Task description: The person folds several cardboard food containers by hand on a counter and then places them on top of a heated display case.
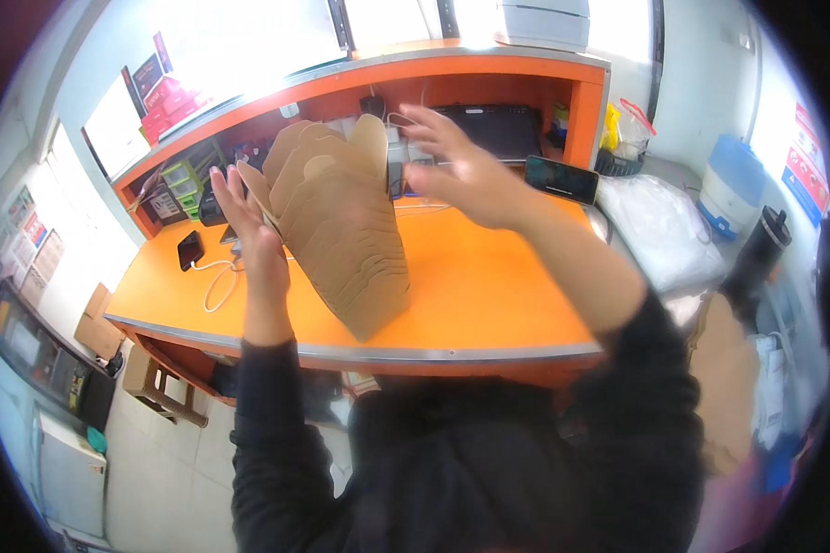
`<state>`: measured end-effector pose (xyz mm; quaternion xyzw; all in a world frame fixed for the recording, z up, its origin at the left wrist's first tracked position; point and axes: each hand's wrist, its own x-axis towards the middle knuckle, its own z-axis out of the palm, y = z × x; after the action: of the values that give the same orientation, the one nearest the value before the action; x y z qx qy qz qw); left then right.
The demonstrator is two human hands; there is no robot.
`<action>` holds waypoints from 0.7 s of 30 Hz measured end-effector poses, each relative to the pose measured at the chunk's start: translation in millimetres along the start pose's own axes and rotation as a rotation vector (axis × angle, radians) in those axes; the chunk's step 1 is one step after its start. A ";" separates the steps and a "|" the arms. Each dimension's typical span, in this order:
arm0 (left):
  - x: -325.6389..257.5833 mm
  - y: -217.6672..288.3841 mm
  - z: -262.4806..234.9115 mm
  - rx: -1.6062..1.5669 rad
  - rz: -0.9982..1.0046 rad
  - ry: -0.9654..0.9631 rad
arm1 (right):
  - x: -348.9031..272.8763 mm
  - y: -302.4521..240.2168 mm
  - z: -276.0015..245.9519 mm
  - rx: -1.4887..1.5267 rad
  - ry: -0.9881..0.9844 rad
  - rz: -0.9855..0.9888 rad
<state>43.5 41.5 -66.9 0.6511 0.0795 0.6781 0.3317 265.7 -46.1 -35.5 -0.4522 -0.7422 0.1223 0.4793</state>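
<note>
A tall stack of nested brown paper food boxes (pixel 346 221) stands tilted on the orange table (pixel 498 286), its open flaps fanned out at the top. My left hand (pixel 255 235) is upright along the left side of the stack, fingers stretched out and palm toward the boxes. Whether it presses on the outermost flap I cannot tell. To the right of the stack, my right hand (pixel 461 175) is raised with its fingers spread. A gap shows between it and the boxes, and it holds nothing.
At the table's left lies a dark phone (pixel 190 250) with a white cable (pixel 214 286). Another phone (pixel 563 179) leans at the back right, near white plastic packs (pixel 659 230). An orange shelf (pixel 489 66) runs along the back. Brown card sheets (pixel 724 378) are at my right.
</note>
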 end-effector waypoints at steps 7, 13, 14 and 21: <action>-66.4 -34.0 -30.7 0.025 -0.118 -0.192 | -177.7 -51.0 -122.4 -0.717 -0.647 0.752; -52.6 -34.7 -25.7 0.198 -0.087 -0.084 | -287.9 -85.1 -133.8 -0.893 -0.376 1.273; -51.1 -39.5 -31.1 0.184 -0.094 -0.073 | -322.1 -69.6 -132.0 -0.904 -0.245 1.193; -35.9 -36.1 -43.4 0.664 0.119 0.057 | -377.3 -57.2 -133.3 -0.841 -0.174 1.171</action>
<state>13.0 63.4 -122.3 0.7078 0.2671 0.6513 0.0591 393.2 -409.2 -158.9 -0.9101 -0.3981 0.0985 0.0600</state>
